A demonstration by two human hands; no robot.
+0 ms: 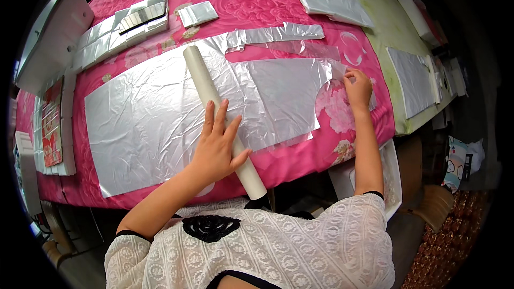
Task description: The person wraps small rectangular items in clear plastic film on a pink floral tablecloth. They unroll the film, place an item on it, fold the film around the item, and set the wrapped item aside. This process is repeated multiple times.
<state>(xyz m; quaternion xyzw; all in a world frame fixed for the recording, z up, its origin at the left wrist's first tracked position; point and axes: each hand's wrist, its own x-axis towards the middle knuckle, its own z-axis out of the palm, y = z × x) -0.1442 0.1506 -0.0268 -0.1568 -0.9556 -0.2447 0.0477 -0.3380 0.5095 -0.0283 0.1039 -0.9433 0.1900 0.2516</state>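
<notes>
Across pink-covered table (pixel 251 5), silvery sheet (pixel 139 112) is laid out, creases left; pale tube (pixel 201 75) is set over it, covered by left hand (pixel 217 139), fingers spread. Clear film (pixel 336 68) is pinched by right hand (pixel 358 88), apparently not yet freed. Near edge is overhung by tube; open cloth (pixel 337 112) is left rightward.

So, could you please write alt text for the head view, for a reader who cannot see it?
A person's left hand rests on a pale roll lying across a crinkled silvery sheet, while the right hand seems to pinch thin clear film at the sheet's right end. Beneath is a pink floral tablecloth, with silvery packets at the upper left.
</notes>
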